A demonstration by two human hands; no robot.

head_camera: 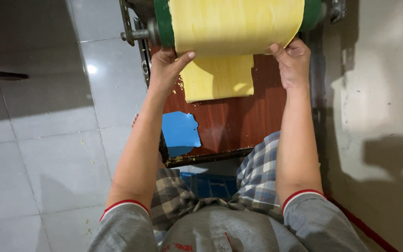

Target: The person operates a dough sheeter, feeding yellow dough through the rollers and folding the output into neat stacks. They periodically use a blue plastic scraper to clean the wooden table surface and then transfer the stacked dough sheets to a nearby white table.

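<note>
A wide yellow dough sheet [234,25] hangs off a roller with green ends [164,21] at the top of the head view. My left hand [166,70] pinches the sheet's lower left edge, thumb on top. My right hand [294,63] grips the lower right edge. Below the sheet, a folded layer of the same dough [218,79] lies on the reddish-brown wooden board [243,121]. A blue plastic scraper [179,132] rests on the board's near left corner, below my left forearm.
The roller's metal shaft and frame [136,35] stick out at the left. Pale floor tiles [47,140] with dough crumbs lie to the left, a light wall [378,116] to the right. A blue crate [208,184] sits under the board near my checked shorts.
</note>
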